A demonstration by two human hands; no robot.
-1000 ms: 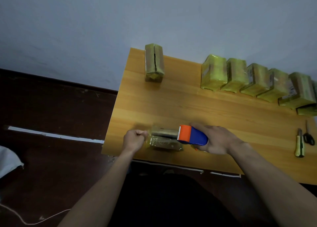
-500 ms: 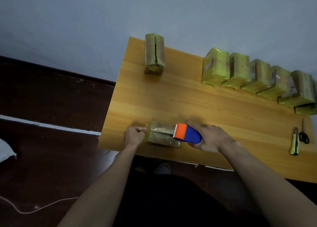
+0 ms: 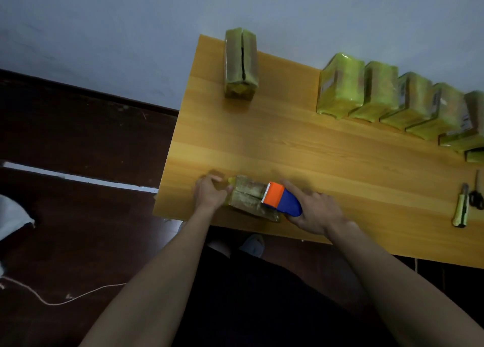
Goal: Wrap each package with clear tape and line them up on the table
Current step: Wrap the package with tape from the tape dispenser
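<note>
Right hand [image 3: 315, 210] is gripping the orange-and-blue plastic tape dispenser [image 3: 281, 198], fingers curled round its blue handle, and is pressing its orange head onto the top of the flat brown cardboard package [image 3: 248, 198] lying near the front edge of the light wooden desk [image 3: 262, 142]. Left hand [image 3: 209, 193] is bracing the package's left end with curled fingers; whether it is pinching a tape end there I cannot tell.

From the head view, the risks look like these. The package is sitting close to the desk's front edge, so a hard pull of the dispenser toward the body could be dragging it off. If the left hand is slackening, the package may be sliding with the dispenser and the clear tape wrinkling or sticking to itself. The dispenser's serrated white blade is facing the left hand, so an overshoot could be nicking fingers.

One upright brown package with a split top [image 3: 241, 64] is standing apart at the back; a row of shiny yellow-green taped packages [image 3: 392, 95] is lining the back right.
</note>
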